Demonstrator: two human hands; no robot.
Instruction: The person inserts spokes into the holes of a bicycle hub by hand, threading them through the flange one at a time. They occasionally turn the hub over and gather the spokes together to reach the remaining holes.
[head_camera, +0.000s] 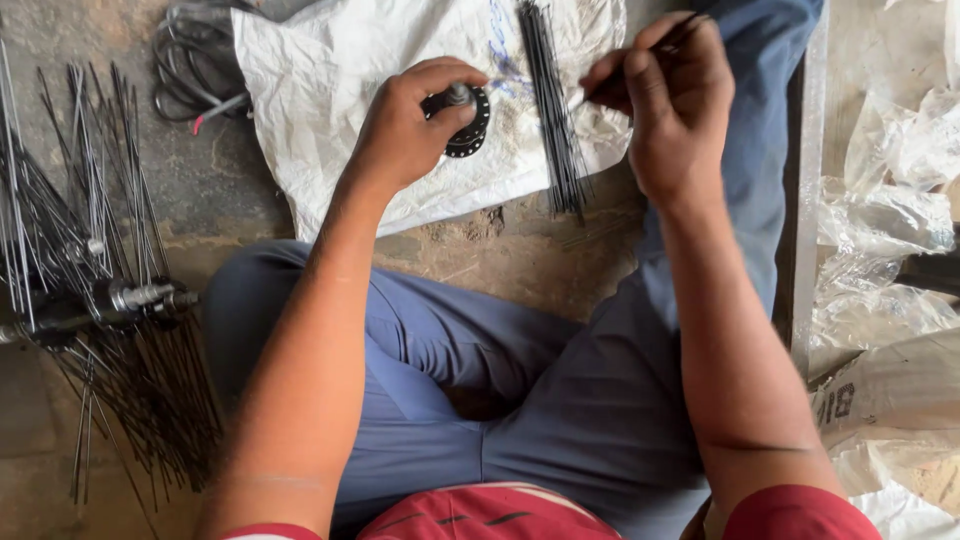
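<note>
At upper centre of the frame, over the white sack (330, 80), my left hand (405, 135) grips the black hub (467, 120); my right hand (675, 100) pinches one spoke (600, 90) beside the spoke bundle (553, 110). I judge I'm lacing spokes; next I must align its tip with a flange hole.
</note>
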